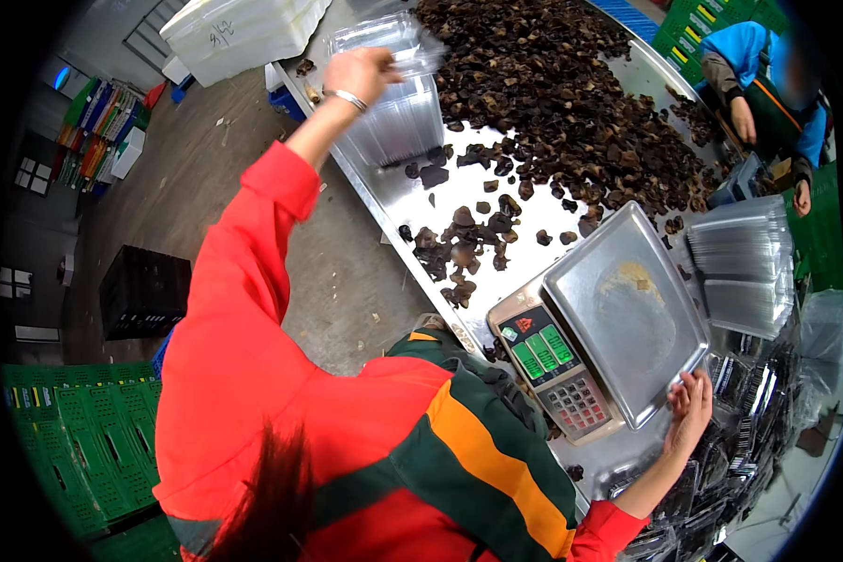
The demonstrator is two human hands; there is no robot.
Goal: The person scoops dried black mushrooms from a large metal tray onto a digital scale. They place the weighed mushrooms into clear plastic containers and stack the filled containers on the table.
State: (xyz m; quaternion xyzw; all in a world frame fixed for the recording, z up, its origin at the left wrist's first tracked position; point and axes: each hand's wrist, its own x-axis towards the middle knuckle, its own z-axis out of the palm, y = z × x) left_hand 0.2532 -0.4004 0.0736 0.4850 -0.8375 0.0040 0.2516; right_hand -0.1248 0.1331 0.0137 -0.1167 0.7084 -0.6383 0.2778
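Observation:
My left hand is at the top of a tall stack of clear plastic containers, its fingers closed on a motion-blurred clear plastic container. Beside that stack, dark brown pieces that look like wood ear mushrooms are heaped on a metal table. A digital scale with lit green displays stands nearer to me. Its steel weighing pan carries only a small brown scrap and a stain. My right hand rests at the pan's near right corner, fingers apart and holding nothing.
More nested clear containers stand right of the scale. Filled clear packs pile up below them. Across the table is a co-worker in blue sleeves. Green crates, a black crate and a white foam box stand around.

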